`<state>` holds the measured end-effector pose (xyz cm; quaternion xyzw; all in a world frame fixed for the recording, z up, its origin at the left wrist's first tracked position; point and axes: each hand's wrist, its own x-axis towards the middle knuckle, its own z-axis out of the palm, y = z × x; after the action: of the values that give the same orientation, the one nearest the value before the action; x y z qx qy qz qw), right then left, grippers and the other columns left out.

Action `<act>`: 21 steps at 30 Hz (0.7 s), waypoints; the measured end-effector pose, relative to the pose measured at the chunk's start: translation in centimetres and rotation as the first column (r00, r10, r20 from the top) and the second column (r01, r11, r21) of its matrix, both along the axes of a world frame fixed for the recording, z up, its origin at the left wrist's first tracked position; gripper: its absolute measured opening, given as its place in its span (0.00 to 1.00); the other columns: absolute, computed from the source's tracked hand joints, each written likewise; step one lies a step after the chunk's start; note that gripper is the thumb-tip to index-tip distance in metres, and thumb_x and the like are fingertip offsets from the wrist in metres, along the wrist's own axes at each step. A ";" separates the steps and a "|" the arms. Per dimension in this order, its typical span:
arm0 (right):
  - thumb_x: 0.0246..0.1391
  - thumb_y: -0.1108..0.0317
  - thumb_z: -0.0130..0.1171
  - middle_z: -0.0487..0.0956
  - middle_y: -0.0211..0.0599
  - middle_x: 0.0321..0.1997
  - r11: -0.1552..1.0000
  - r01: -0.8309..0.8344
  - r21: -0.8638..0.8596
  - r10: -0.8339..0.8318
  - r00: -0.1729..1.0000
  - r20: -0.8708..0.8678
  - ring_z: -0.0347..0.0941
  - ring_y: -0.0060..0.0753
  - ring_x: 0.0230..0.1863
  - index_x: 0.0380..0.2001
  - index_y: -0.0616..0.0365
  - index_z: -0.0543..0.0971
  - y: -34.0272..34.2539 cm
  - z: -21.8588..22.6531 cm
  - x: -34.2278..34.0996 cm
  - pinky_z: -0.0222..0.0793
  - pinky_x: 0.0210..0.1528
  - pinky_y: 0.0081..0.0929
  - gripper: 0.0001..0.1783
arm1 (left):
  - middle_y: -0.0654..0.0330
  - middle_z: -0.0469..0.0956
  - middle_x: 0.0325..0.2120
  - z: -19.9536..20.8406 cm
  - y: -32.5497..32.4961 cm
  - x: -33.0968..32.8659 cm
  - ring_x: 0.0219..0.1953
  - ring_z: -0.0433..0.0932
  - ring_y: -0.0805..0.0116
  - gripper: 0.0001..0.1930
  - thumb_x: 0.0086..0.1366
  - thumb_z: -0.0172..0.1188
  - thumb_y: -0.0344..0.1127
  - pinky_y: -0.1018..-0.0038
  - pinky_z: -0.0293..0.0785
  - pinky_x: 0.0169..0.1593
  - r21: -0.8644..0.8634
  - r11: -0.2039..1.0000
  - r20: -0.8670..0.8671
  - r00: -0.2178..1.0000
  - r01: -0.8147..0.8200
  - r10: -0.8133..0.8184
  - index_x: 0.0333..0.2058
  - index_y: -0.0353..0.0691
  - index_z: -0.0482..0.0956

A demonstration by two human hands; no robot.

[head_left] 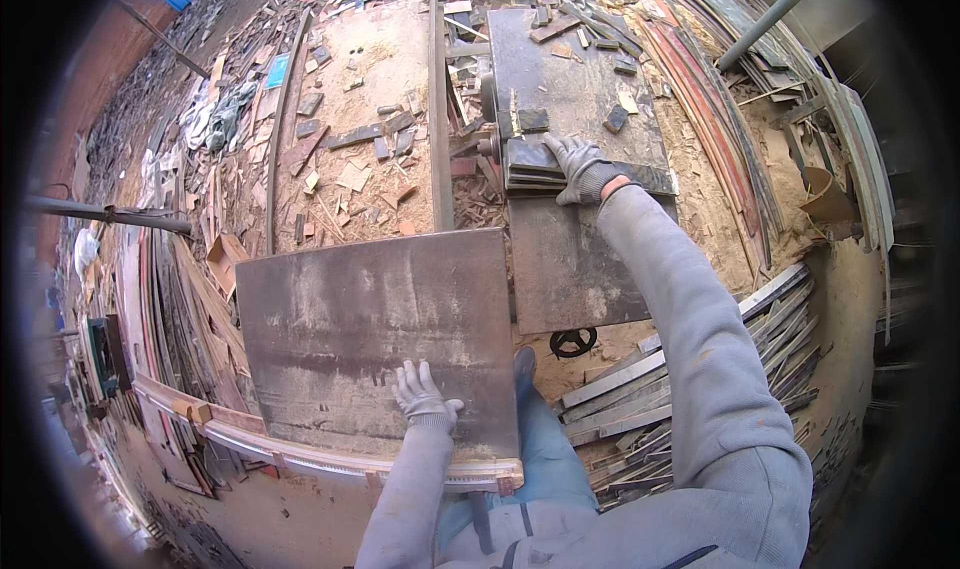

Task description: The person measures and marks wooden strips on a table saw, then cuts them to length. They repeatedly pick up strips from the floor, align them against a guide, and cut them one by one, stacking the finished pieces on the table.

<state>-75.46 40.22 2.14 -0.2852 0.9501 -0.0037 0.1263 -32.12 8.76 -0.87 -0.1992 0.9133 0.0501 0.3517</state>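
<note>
My left hand (425,397), in a light grey glove, lies flat with fingers spread on a worn brown tabletop (375,299). My right hand (582,169), gloved the same way, reaches over a short stack of dark boards (532,174) on the darker table (580,269) to the right. Its fingers rest on top of the stack and the thumb lies at the near side, so it grips the boards. The stack's left end is beside a dark round machine part (488,145). Small dark offcuts (615,119) lie farther up that table.
A rail with a measuring scale (330,467) runs along the near table edge. Under the right table is a black handwheel (573,343). Long strips (640,399) are piled at right. Beyond the tables, offcuts and sawdust (365,54) cover the ground. A bucket (825,195) stands far right.
</note>
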 end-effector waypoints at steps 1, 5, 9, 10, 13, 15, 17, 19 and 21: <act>0.37 0.50 0.81 0.73 0.58 0.64 1.000 0.013 0.005 -0.013 1.000 0.027 0.70 0.55 0.67 0.74 0.62 0.58 -0.2 -0.4 0.1 0.65 0.70 0.42 0.64 | 0.46 0.36 0.79 -0.1 -0.1 -0.2 0.81 0.32 0.44 0.66 0.52 0.77 0.61 0.45 0.30 0.79 -0.002 1.000 -0.006 1.000 -0.002 0.002 0.78 0.43 0.41; 0.40 0.52 0.76 0.76 0.58 0.58 0.992 0.109 0.064 -0.117 0.984 0.133 0.75 0.55 0.61 0.71 0.63 0.62 0.6 -0.9 3.9 0.72 0.64 0.42 0.57 | 0.46 0.36 0.79 -0.3 0.2 -0.4 0.81 0.32 0.45 0.66 0.52 0.77 0.61 0.46 0.32 0.80 -0.022 1.000 0.012 1.000 -0.005 0.006 0.78 0.43 0.41; 0.38 0.49 0.77 0.74 0.58 0.63 0.983 0.174 0.062 -0.182 0.970 0.164 0.72 0.57 0.64 0.74 0.65 0.57 1.8 -0.7 10.6 0.67 0.69 0.44 0.64 | 0.45 0.36 0.79 0.1 0.2 -0.2 0.81 0.33 0.44 0.66 0.51 0.77 0.61 0.46 0.32 0.80 -0.008 1.000 -0.023 1.000 0.007 -0.008 0.78 0.43 0.42; 0.38 0.49 0.77 0.74 0.58 0.63 0.982 0.179 0.065 -0.187 0.973 0.135 0.71 0.57 0.65 0.75 0.65 0.56 1.9 -0.7 11.9 0.66 0.69 0.44 0.64 | 0.45 0.37 0.79 0.0 0.2 -0.4 0.81 0.33 0.44 0.67 0.51 0.77 0.61 0.45 0.32 0.79 -0.015 1.000 -0.003 1.000 0.015 -0.015 0.78 0.42 0.42; 0.41 0.50 0.75 0.74 0.56 0.64 0.985 0.157 0.077 -0.158 0.987 0.013 0.71 0.56 0.66 0.76 0.61 0.56 1.6 -0.8 13.6 0.64 0.70 0.44 0.63 | 0.45 0.38 0.79 0.1 0.2 -0.2 0.81 0.34 0.44 0.66 0.51 0.77 0.60 0.47 0.32 0.80 -0.020 1.000 0.003 1.000 0.022 -0.022 0.78 0.42 0.42; 0.42 0.50 0.74 0.73 0.56 0.64 0.969 0.208 0.132 -0.213 0.977 0.026 0.71 0.55 0.66 0.77 0.60 0.56 0.9 -1.1 13.5 0.65 0.70 0.43 0.62 | 0.46 0.38 0.79 -0.2 0.2 -0.1 0.81 0.34 0.44 0.66 0.52 0.77 0.61 0.47 0.32 0.80 -0.023 0.999 -0.019 1.000 0.023 -0.023 0.78 0.41 0.43; 0.43 0.51 0.72 0.76 0.58 0.62 0.947 0.296 0.127 -0.308 0.948 0.084 0.74 0.55 0.64 0.76 0.60 0.58 0.0 -1.4 13.4 0.69 0.67 0.43 0.59 | 0.46 0.38 0.79 -0.4 0.0 0.2 0.81 0.34 0.43 0.65 0.52 0.76 0.61 0.47 0.33 0.80 -0.010 0.999 -0.048 0.998 0.030 -0.030 0.78 0.41 0.44; 0.39 0.50 0.75 0.78 0.60 0.60 0.913 0.392 0.115 -0.406 0.902 0.147 0.76 0.56 0.62 0.75 0.61 0.60 -1.2 -1.3 14.5 0.72 0.65 0.43 0.60 | 0.46 0.40 0.79 -0.3 -0.6 0.5 0.81 0.35 0.43 0.64 0.52 0.76 0.61 0.47 0.34 0.80 0.045 0.998 -0.081 0.996 0.042 -0.038 0.78 0.43 0.46; 0.37 0.52 0.76 0.78 0.60 0.60 0.829 0.557 -0.045 -0.528 0.807 0.264 0.76 0.55 0.62 0.73 0.63 0.62 -2.7 -0.6 17.3 0.73 0.65 0.41 0.60 | 0.45 0.42 0.79 0.2 -1.3 0.6 0.81 0.35 0.43 0.64 0.52 0.77 0.62 0.48 0.35 0.80 0.130 0.991 -0.128 0.992 0.019 -0.003 0.78 0.44 0.46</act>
<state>-58.16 37.53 1.57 -0.0060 0.9674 -0.1312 0.2166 -31.48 7.44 -0.71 -0.1671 0.9297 0.1205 0.3054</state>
